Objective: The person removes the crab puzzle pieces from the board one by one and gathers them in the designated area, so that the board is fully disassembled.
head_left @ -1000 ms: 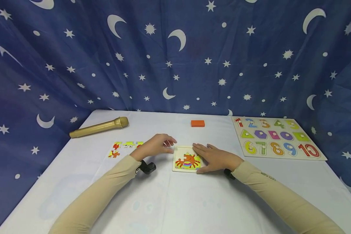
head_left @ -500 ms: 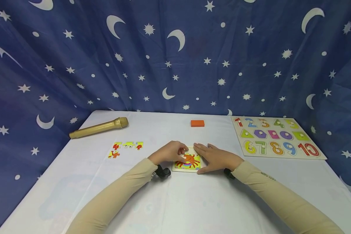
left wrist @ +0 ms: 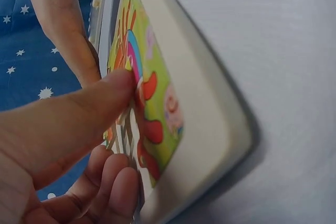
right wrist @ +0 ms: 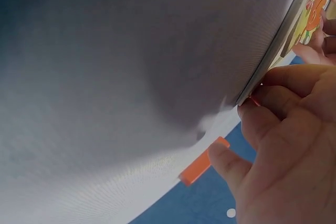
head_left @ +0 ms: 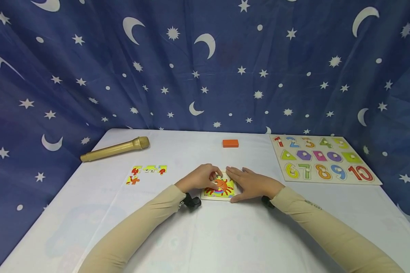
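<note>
The crab puzzle board (head_left: pixel 220 188) lay flat near the middle of the white surface (head_left: pixel 205 235), and every place below is given from it. The left hand (head_left: pixel 199 178) rested on the board's left part, its thumb (left wrist: pixel 89 108) and curled fingers pinching a puzzle piece (left wrist: pixel 149 124) against the picture. The right hand (head_left: pixel 251 184) lay along the board's right edge, fingers nearly straight and flat, their tips (right wrist: pixel 257 106) pressing that edge; it grasped nothing. Both forearms wore beige sleeves (head_left: pixel 133 231).

To the board's left, well apart, lay loose puzzle pieces (head_left: pixel 147 172) in yellow and red, spread in a short row. Farther left and behind them lay a tan toy microphone (head_left: pixel 115 149) on its side. Directly behind the board, near the surface's far edge, lay a small orange block (head_left: pixel 230 143). To the right and slightly behind lay a number and shape peg board (head_left: pixel 322 159) with coloured digits. A blue curtain with moons and stars (head_left: pixel 205 64) hung behind the surface.
</note>
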`<state>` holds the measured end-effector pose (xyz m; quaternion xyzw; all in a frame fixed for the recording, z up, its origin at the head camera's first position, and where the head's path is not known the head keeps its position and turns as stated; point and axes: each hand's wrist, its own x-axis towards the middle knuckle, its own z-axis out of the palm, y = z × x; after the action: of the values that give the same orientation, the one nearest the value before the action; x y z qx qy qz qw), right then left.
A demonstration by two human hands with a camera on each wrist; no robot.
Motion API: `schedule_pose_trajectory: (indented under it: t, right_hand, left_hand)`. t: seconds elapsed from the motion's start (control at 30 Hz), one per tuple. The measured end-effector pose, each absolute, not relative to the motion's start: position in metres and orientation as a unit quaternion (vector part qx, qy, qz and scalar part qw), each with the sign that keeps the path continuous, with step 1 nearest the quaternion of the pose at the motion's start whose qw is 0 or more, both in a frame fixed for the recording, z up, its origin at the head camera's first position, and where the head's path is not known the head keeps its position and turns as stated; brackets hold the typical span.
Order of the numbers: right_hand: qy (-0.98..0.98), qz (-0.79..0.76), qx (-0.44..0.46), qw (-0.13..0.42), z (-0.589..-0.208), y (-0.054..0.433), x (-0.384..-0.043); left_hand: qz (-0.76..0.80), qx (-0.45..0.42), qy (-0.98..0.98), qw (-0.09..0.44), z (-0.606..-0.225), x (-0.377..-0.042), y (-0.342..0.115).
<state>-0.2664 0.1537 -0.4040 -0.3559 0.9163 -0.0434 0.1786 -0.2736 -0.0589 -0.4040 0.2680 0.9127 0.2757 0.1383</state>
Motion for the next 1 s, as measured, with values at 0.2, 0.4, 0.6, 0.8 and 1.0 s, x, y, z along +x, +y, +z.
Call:
schedule_pose_trajectory:
  t: [0.2,0.4,0.6,0.8,1.0]
  right_hand:
    - [0.917,-0.029,-0.359,0.173,-0.4015,0.1534,-0.267]
    - [0.917,-0.023,-0.367,0.156,-0.4013,0.1521,-0.2669]
    - [0.919,-0.021,-0.376,0.118,-0.4013,0.1504,-0.2675]
    - [0.918,-0.014,-0.387,0.085,-0.3973,0.1472,-0.2658]
    - [0.917,-0.016,-0.39,0.083,-0.3978,0.147,-0.2659]
  left_hand:
    - [0.281,0.264,0.912,0.142,-0.4038,-0.2734,-0.0594]
    - [0.299,0.247,0.911,0.143,-0.4047,-0.2733,-0.0597]
    - [0.299,0.247,0.911,0.138,-0.4034,-0.2708,-0.0597]
    - [0.298,0.252,0.911,0.129,-0.4025,-0.2686,-0.0604]
    - [0.29,0.264,0.913,0.114,-0.4043,-0.2679,-0.0608]
